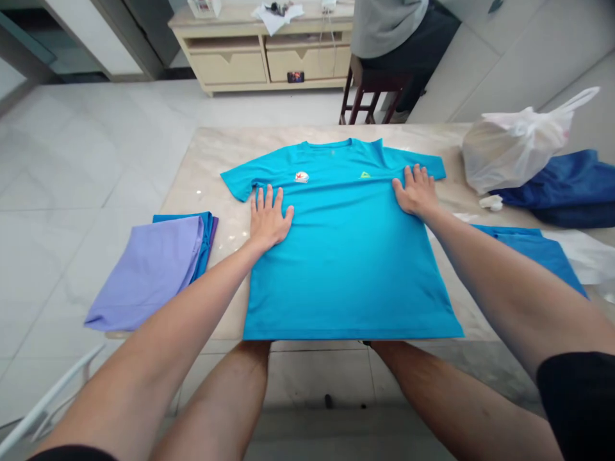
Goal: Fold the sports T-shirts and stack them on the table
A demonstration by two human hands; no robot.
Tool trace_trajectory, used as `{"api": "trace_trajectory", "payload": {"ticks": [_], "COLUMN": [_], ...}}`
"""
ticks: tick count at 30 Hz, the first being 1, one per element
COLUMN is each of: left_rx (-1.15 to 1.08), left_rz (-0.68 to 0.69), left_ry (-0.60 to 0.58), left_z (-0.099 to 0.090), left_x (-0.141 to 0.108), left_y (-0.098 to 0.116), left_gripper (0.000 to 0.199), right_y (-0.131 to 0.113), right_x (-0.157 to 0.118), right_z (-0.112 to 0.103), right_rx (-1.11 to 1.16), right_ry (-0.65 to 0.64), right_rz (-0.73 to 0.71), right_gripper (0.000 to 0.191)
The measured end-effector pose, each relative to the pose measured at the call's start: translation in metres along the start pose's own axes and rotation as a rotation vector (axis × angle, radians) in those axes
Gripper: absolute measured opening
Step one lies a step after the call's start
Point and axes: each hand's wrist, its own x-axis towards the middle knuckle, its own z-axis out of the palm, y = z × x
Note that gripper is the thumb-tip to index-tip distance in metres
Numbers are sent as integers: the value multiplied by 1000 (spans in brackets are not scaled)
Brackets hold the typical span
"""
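**Insp. report, clock dirs from shirt centre, 12 = far side.**

Item: turquoise T-shirt (346,256) lying flat, front up, on marble-top table (206,173). Collar at 12, sleeves out at 10 and 2, hem along near tbl edge at 6. Small red/white badge (301,177) and green-yellow logo (365,175) on chest.

L hand (267,219): palm down on shirt at approx 10, fingers spread, no pinch. R hand (416,191): palm down at approx 2, just below sleeve, fingers spread, no pinch. Hands well apart, shirt between them.

Surroundings: at 9, folded lilac garment (147,272) on blue folded garment (202,240), partly past tbl edge. At 3, white plastic bag (516,150) on dark-blue cloth (567,192); mid-blue garment (528,246) lies nearer, under R forearm side. Beyond tbl at 12, seated person in grey top (389,25) on dark wooden stool (369,96), hands not in view; cream low cabinet (225,64) behind, phone (295,77) on its front ledge.
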Motion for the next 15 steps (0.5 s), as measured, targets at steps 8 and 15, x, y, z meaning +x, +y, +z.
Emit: {"api": "trace_trajectory", "payload": {"ticks": [8,15], "left_rx": [-18,-17], "left_rz": [-19,210], "left_ry": [-7,-24], "left_z": [-8,-17], "left_x": [14,-66], "left_y": [5,13], "left_gripper": [82,85], "right_y": [-39,-35], "right_x": [-60,-219], "right_z": [-28,-5], "right_rx": [-71,127], "right_ry": [183,102], "right_rz": [-290,-319], "right_gripper": [76,81]}}
